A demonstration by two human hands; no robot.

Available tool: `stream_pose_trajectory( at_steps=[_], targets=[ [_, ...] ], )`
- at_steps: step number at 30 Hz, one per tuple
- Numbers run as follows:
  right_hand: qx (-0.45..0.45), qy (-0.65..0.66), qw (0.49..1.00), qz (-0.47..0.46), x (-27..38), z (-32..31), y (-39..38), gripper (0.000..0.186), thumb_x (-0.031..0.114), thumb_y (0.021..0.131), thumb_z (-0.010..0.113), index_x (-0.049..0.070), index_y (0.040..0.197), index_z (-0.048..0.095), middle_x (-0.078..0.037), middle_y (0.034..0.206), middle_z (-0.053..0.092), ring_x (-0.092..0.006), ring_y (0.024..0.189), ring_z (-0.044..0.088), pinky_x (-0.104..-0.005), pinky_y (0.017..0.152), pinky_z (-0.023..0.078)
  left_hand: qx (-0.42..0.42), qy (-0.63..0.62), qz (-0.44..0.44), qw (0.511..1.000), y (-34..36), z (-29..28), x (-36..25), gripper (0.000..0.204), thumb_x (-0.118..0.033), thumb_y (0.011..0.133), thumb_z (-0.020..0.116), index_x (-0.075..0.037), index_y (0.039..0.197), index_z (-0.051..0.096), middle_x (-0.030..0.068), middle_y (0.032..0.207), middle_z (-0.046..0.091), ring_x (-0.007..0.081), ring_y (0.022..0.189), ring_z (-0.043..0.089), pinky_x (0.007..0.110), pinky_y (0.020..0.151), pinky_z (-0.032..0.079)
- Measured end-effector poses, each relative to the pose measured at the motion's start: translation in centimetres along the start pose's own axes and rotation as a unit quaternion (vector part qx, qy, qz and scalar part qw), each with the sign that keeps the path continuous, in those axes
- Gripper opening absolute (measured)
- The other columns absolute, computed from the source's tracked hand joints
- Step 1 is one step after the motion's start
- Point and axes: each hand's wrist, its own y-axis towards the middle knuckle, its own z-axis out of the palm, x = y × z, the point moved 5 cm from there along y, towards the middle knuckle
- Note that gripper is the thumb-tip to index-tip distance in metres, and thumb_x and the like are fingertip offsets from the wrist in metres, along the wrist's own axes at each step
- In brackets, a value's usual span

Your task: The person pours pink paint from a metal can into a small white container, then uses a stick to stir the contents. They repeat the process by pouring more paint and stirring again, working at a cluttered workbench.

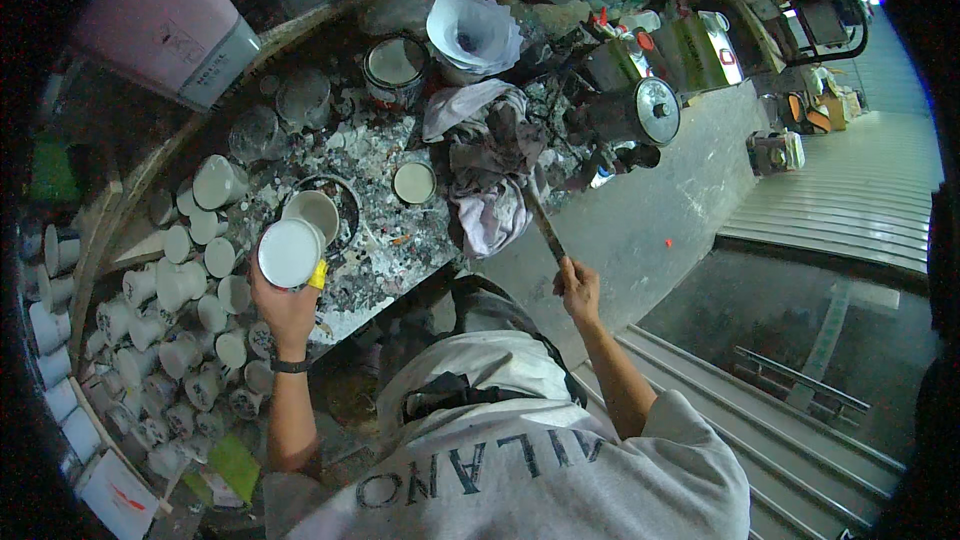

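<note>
White-topped tub (289, 253) clamped in the left hand (284, 312) is best held level, and the right hand (578, 290), wrapped around a slim stick (545, 227) near crumpled rags (492, 145), relaxed.

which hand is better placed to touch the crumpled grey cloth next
Probably the right hand: it holds a long, thin, dark stick-like tool whose far end appears to reach the crumpled grey cloth. The left hand is farther away, occupied with a round white-topped container.
</note>
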Motion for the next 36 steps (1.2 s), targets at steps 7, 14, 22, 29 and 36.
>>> stream_pose_trajectory(
  at_steps=[7, 14, 22, 29, 36],
  targets=[
    [-0.152, -0.258, 0.881, -0.366, 10.9, 4.6, 10.1, 0.039, 0.020, 0.105, 0.059, 0.017, 0.143, 0.064, -0.020, 0.100, 0.068, -0.0415, 0.084, 0.067, -0.0477, 0.076, 0.055, 0.004, -0.023, 0.008, 1.000, 0.3, 1.5, 0.1, 0.075, 0.003, 0.071, 0.089, 0.002, 0.138, 0.055, 0.0146, 0.131, 0.065, 0.0259, 0.120, 0.064, 0.039, 0.105, 0.049],
    [0.027, -0.479, 0.825, -0.299, 8.0, 12.9, 17.7, 0.067, 0.025, 0.099, 0.057, 0.022, 0.162, 0.035, -0.025, 0.128, 0.067, -0.0423, 0.094, 0.072, -0.0537, 0.068, 0.059, 0.016, -0.030, 0.007, 0.999, 0.7, 3.4, -0.7, 0.075, 0.003, 0.074, 0.088, 0.004, 0.140, 0.053, 0.0146, 0.135, 0.063, 0.0242, 0.123, 0.062, 0.039, 0.106, 0.049],
    [0.158, -0.559, 0.784, -0.219, 1.6, 9.2, 13.3, 0.069, 0.020, 0.101, 0.051, 0.015, 0.165, 0.025, -0.024, 0.115, 0.073, -0.0424, 0.091, 0.073, -0.0542, 0.074, 0.059, 0.010, -0.049, 0.010, 0.999, 1.3, 3.3, 0.1, 0.085, 0.002, 0.076, 0.088, 0.005, 0.149, 0.044, 0.0172, 0.138, 0.062, 0.0257, 0.126, 0.062, 0.040, 0.109, 0.049],
    [0.210, -0.603, 0.747, -0.184, -2.6, 3.2, 5.2, 0.076, 0.014, 0.101, 0.050, 0.009, 0.168, 0.015, -0.023, 0.106, 0.073, -0.0394, 0.088, 0.074, -0.0493, 0.072, 0.059, 0.022, -0.011, 0.038, 0.999, 0.9, 4.0, -0.3, 0.079, 0.003, 0.078, 0.086, 0.006, 0.147, 0.047, 0.0180, 0.139, 0.062, 0.0268, 0.127, 0.062, 0.040, 0.109, 0.048],
    [0.111, 0.023, 0.994, 0.006, 2.3, -2.6, 1.8, 0.027, 0.028, 0.107, 0.061, 0.007, 0.121, 0.073, -0.002, 0.070, 0.056, -0.0154, 0.063, 0.054, -0.0335, 0.057, 0.041, 0.037, -0.052, 0.028, 0.998, 0.7, 5.2, -0.6, 0.078, 0.003, 0.078, 0.086, 0.005, 0.146, 0.048, 0.0163, 0.140, 0.062, 0.0253, 0.126, 0.062, 0.040, 0.109, 0.048]
  ],
)
